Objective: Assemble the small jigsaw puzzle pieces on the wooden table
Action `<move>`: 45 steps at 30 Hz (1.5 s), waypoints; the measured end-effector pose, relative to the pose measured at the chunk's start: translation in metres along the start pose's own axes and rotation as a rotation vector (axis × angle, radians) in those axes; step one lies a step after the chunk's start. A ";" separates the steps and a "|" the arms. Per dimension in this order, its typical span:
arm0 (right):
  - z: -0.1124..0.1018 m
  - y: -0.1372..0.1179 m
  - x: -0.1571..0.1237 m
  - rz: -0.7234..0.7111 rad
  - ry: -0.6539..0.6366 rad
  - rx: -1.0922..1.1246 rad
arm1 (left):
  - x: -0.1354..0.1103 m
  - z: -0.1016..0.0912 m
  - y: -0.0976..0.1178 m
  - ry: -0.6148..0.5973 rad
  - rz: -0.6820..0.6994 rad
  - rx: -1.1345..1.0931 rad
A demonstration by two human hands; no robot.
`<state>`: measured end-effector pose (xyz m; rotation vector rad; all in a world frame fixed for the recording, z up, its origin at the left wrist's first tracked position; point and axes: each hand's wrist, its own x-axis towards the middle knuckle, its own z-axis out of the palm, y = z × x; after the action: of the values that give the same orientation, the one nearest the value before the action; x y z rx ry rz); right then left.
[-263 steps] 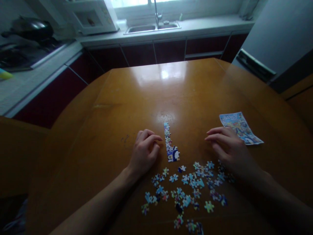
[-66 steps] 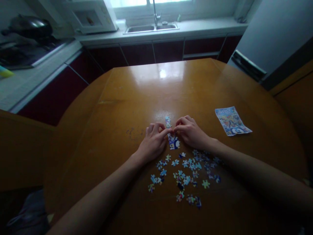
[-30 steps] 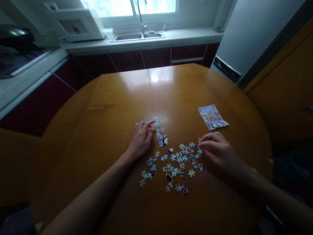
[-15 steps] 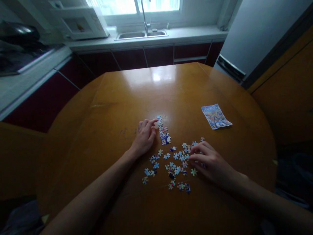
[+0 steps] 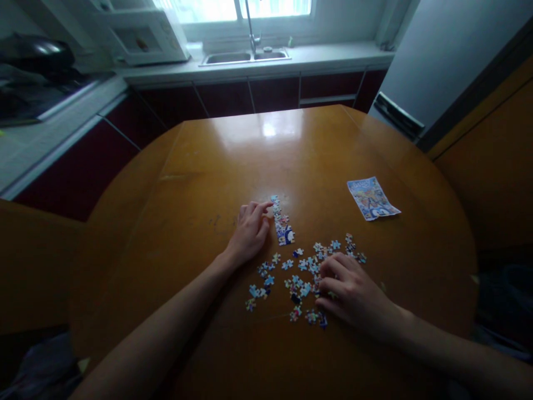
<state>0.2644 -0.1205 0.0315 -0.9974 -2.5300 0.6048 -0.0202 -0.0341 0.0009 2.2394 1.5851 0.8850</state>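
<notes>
My left hand point(image 5: 251, 230) rests on the table with its fingers apart, the index fingertip at the upper left edge of a joined strip of jigsaw pieces point(image 5: 285, 235). That strip is narrow at the top and wider at its blue and white lower end. Many loose jigsaw pieces point(image 5: 305, 289) lie scattered below it. Over the right side of these pieces is my right hand point(image 5: 345, 283), fingers curved and spread, fingertips down among the pieces. It covers some of them, and no piece shows lifted in it.
A printed picture sheet point(image 5: 372, 199) lies on the wooden table point(image 5: 216, 166) to the right. Beyond the table's far edge stand a counter with a sink point(image 5: 231, 58), a microwave point(image 5: 144, 39) and, at the right, a fridge point(image 5: 445, 61). A stove with a dark pan point(image 5: 35, 53) is at the left.
My right hand has moved down and slightly left over the loose pieces, uncovering several at the upper right. My left hand stays by the strip. The whole view has shifted slightly.
</notes>
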 end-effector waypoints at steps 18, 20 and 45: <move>-0.030 0.034 0.069 -0.058 0.156 0.063 | -0.001 0.000 0.001 0.007 0.000 -0.002; -0.026 0.045 0.095 -0.101 0.155 0.061 | -0.001 -0.002 0.002 0.004 -0.002 0.002; 0.000 0.068 0.141 -0.122 0.055 0.047 | -0.002 -0.006 0.007 -0.031 0.039 -0.027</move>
<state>0.2052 0.0240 0.0207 -0.8257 -2.4946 0.5896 -0.0192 -0.0393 0.0081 2.2619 1.5116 0.8721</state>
